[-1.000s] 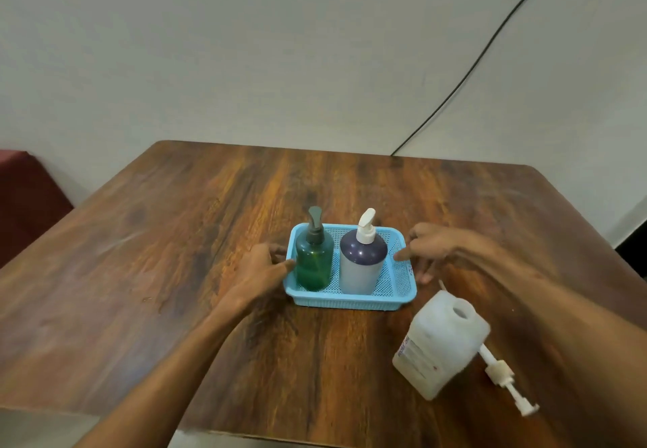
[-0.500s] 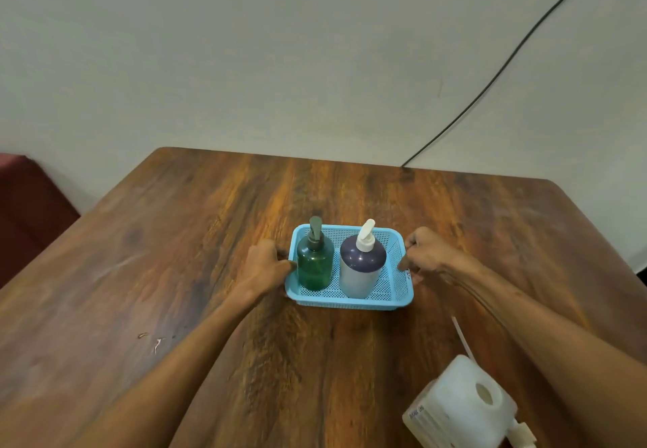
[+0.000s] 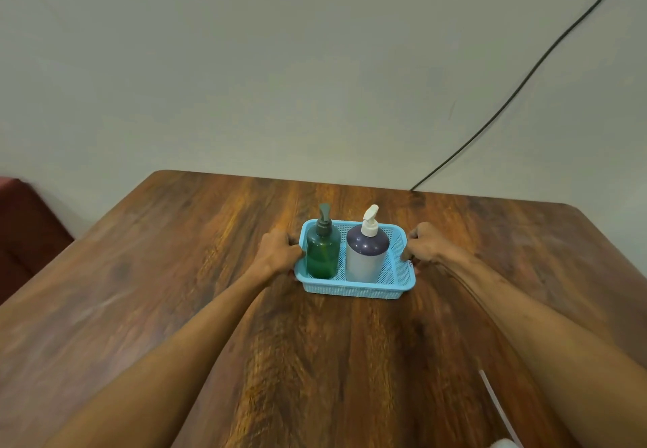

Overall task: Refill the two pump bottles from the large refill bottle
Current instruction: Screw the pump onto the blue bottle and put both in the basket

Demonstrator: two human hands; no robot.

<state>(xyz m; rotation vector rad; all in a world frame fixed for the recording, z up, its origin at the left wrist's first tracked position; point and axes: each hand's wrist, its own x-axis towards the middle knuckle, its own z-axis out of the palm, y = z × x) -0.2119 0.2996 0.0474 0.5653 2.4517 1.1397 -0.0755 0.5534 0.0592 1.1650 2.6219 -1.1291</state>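
A light blue mesh basket (image 3: pixel 353 288) stands on the wooden table near its middle. Inside it, a green pump bottle (image 3: pixel 322 253) with a dark pump stands on the left and a dark purple and grey pump bottle (image 3: pixel 366 255) with a white pump on the right, both upright. My left hand (image 3: pixel 278 251) grips the basket's left rim, fingers curled round it. My right hand (image 3: pixel 425 246) grips the right rim. The large white refill bottle (image 3: pixel 504 443) shows only as a sliver at the bottom edge.
The brown wooden table (image 3: pixel 175 290) ends at a pale wall behind. A thin white pump tube (image 3: pixel 497 402) lies on the table at the lower right. A black cable (image 3: pixel 525 80) runs down the wall to the table's back edge. A dark red seat (image 3: pixel 24 230) sits at far left.
Both hands closed on the basket's side rims. The view tilted up, so the refill bottle and its loose pump slid almost out of the bottom edge.
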